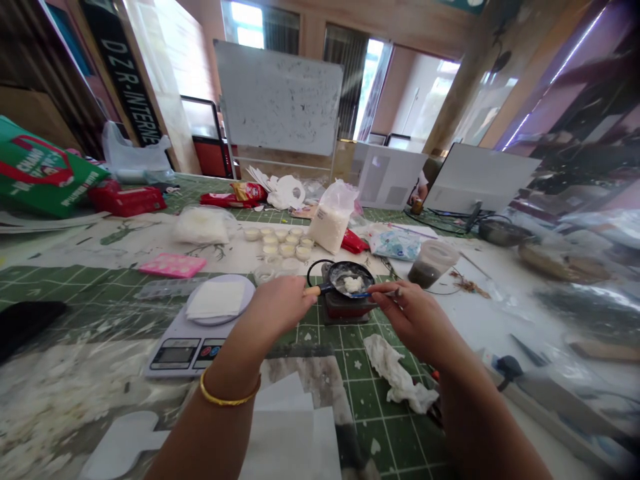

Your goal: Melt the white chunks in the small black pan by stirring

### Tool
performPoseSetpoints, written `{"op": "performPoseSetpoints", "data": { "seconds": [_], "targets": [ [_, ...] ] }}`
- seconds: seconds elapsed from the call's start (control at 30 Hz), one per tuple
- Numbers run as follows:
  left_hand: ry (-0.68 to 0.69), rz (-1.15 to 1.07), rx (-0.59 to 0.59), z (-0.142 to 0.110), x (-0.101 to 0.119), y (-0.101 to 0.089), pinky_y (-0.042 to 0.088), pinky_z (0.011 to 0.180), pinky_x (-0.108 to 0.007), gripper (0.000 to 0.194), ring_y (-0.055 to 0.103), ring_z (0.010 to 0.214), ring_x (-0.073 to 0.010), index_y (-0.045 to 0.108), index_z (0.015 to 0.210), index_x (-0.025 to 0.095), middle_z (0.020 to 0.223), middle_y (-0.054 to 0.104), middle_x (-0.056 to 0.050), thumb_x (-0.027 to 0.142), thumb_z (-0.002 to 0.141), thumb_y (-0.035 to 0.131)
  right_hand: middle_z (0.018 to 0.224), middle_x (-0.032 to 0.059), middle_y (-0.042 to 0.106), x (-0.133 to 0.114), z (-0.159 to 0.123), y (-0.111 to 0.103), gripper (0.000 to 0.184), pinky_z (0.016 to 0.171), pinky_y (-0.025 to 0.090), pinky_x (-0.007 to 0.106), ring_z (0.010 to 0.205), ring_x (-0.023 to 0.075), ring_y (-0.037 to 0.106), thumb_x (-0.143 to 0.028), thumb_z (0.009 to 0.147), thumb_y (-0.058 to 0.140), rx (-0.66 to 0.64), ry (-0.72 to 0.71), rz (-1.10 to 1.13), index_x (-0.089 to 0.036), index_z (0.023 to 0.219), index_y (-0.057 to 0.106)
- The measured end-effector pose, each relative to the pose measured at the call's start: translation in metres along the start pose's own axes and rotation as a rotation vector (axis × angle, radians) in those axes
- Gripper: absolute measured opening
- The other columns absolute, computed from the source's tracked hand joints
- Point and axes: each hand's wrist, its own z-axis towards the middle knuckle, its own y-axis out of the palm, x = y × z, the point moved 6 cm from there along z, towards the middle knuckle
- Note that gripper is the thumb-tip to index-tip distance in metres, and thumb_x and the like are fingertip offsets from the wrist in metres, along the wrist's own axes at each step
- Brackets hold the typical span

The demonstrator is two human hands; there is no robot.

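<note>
My left hand (284, 303), with a gold bangle at its wrist, is closed around the pale wooden handle of a small black frying pan (345, 269). White lumpy material (353, 284) lies in the pan, which sits over a small dark-red burner (346, 311). My right hand (407, 308) pinches a thin stirring tool (367, 294). Its bluish end reaches into the pan beside the lumps; the exact kind is too small to tell. A kitchen scale (173, 357) bearing folded white sheets (217, 298) stands left of my left hand. A crumpled white cloth or tissue (395, 373) lies below my right hand.
Behind the pan stand several small cups (287, 249) and a bag of white granules (331, 223). A clear tub of dark contents (431, 263) is at right. A pink mould (173, 265) lies at left, paper sheets (290, 433) in front. Someone's hand (420, 190) shows by the monitors.
</note>
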Motion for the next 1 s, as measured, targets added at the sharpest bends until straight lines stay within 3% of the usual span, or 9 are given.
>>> {"op": "performPoseSetpoints", "data": {
  "seconds": [0.07,0.13,0.23,0.3,0.43,0.53,0.77,1.0],
  "targets": [
    [0.016,-0.004,0.07,0.001,0.002,-0.003,0.039,0.055,-0.029,0.035,0.058,0.07,-0.022,0.062,0.085,0.017,0.081,0.064,-0.009,0.043,0.082,0.039,0.085,0.003,0.068,0.003,0.002,-0.002,0.027,0.074,0.041,0.029,0.079,0.0174,0.06,-0.031,0.086,0.04,0.023,0.008,-0.036,-0.022,0.088,0.066],
    [0.076,-0.023,0.215,0.001,0.008,-0.009,0.044,0.066,-0.032,0.031,0.058,0.08,-0.0232,0.063,0.092,0.017,0.087,0.063,-0.009,0.039,0.081,0.044,0.083,0.003,0.068,0.007,0.002,-0.007,0.027,0.073,0.041,0.029,0.077,0.0172,0.06,-0.031,0.086,0.04,0.079,0.034,-0.049,-0.021,0.087,0.066],
    [0.251,-0.065,0.454,-0.003,0.025,-0.017,0.043,0.082,-0.035,0.024,0.054,0.093,-0.0218,0.065,0.096,0.021,0.098,0.06,-0.008,0.03,0.077,0.054,0.083,0.002,0.069,0.009,0.001,-0.011,0.026,0.071,0.04,0.027,0.077,0.0164,0.06,-0.031,0.086,0.041,0.118,0.045,-0.014,-0.021,0.089,0.065],
    [0.359,-0.052,0.535,-0.006,0.04,-0.015,0.04,0.089,-0.039,0.019,0.051,0.098,-0.0221,0.066,0.091,0.023,0.104,0.057,-0.007,0.028,0.074,0.059,0.082,0.0014,0.069,0.007,0.0,-0.011,0.025,0.071,0.04,0.027,0.078,0.0163,0.06,-0.032,0.086,0.042,0.117,0.039,0.011,-0.021,0.09,0.064],
    [0.443,0.043,0.585,-0.008,0.064,-0.002,0.016,0.104,-0.053,0.017,0.039,0.116,-0.0271,0.066,0.085,0.023,0.116,0.052,-0.008,0.027,0.068,0.066,0.084,0.0025,0.069,0.009,0.002,-0.008,0.026,0.071,0.039,0.028,0.079,0.0173,0.06,-0.031,0.086,0.041,0.112,0.055,-0.012,-0.021,0.09,0.064],
    [0.432,0.076,0.593,-0.007,0.072,0.007,0.004,0.106,-0.057,0.023,0.032,0.123,-0.029,0.063,0.087,0.021,0.124,0.048,-0.01,0.029,0.066,0.069,0.081,0.0031,0.069,0.015,0.005,-0.007,0.027,0.069,0.038,0.029,0.078,0.0185,0.06,-0.031,0.086,0.039,0.081,0.089,-0.035,-0.02,0.09,0.064],
    [0.345,0.123,0.607,0.002,0.073,0.006,0.001,0.105,-0.06,0.027,0.031,0.124,-0.0302,0.059,0.091,0.019,0.125,0.046,-0.012,0.028,0.067,0.067,0.079,0.0024,0.069,0.017,0.003,-0.014,0.028,0.067,0.038,0.028,0.076,0.0182,0.061,-0.032,0.087,0.038,0.078,0.083,0.027,-0.022,0.089,0.063],
    [0.381,0.143,0.55,0.018,0.077,-0.003,0.002,0.105,-0.058,0.025,0.037,0.118,-0.0293,0.06,0.088,0.018,0.118,0.05,-0.012,0.03,0.067,0.067,0.075,0.0016,0.068,0.018,0.001,-0.018,0.027,0.066,0.037,0.028,0.074,0.0179,0.061,-0.032,0.087,0.037,0.061,0.076,0.051,-0.022,0.09,0.062]
  ]
}}
